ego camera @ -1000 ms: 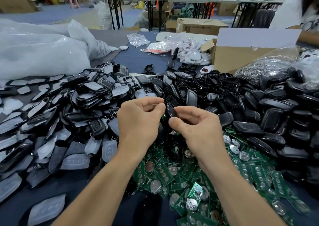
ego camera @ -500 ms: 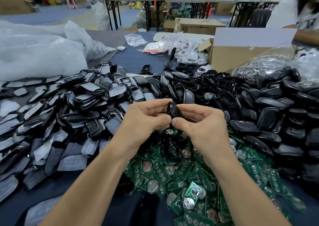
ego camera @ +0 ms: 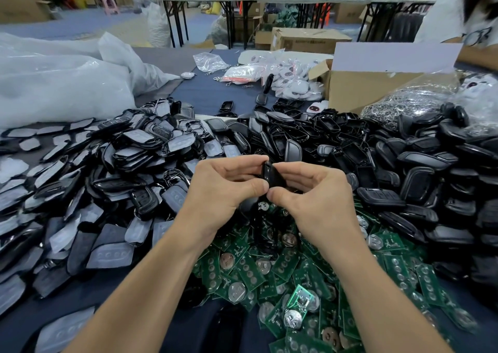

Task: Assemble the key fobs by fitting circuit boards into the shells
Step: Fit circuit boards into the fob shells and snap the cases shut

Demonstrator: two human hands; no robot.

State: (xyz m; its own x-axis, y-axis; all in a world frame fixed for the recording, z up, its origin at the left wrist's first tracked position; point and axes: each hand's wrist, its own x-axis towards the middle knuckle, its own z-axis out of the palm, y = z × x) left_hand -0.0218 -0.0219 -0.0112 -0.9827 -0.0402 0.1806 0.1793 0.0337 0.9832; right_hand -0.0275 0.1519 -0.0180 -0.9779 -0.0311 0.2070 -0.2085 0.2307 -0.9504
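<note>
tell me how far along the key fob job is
Done: no finished pile can be told apart; the left heap shows shells with grey button pads. In hand: one black fob shell, pinched between the left hand and right hand. Left: a lot, judging by the green circuit boards heaped below the hands and the black shells piled on the right.

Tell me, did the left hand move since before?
Yes, a little. The left hand slid right, toward the upright grey shell behind it, and its thumb now touches the right hand under the black fob.
</note>
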